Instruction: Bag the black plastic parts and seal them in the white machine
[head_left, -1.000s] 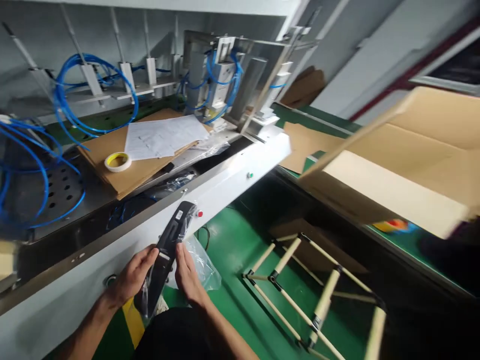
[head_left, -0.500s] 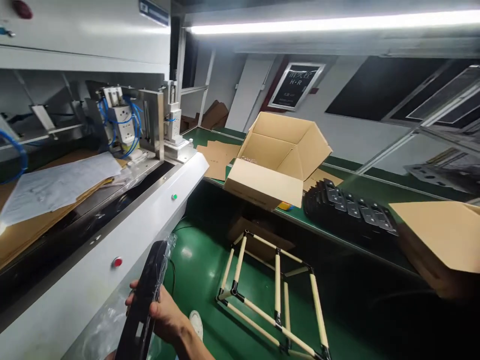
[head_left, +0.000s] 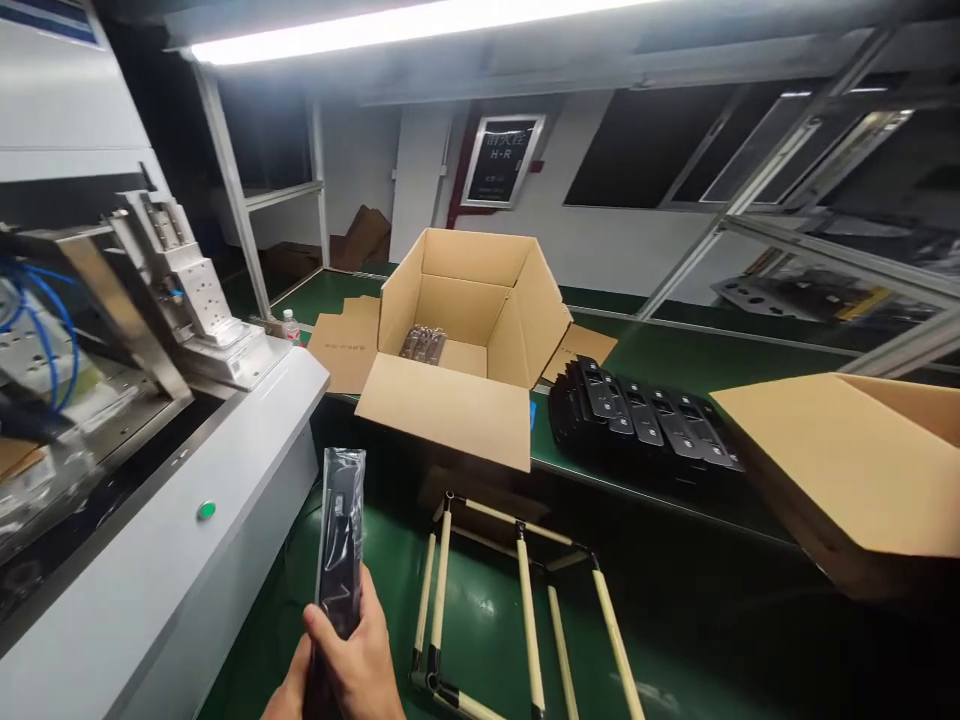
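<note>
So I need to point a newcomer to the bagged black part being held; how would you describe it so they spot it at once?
Start at the open cardboard box on the green conveyor table, then look down toward the near edge. There the right hand grips a long, flat black part, held upright. Unlike the row of black parts lying on the table, it is alone and sealed in a shiny clear bag.

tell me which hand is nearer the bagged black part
Right. The right hand is wrapped around the lower end of the bagged black part, holding it upright. The left hand is not in view.
</note>
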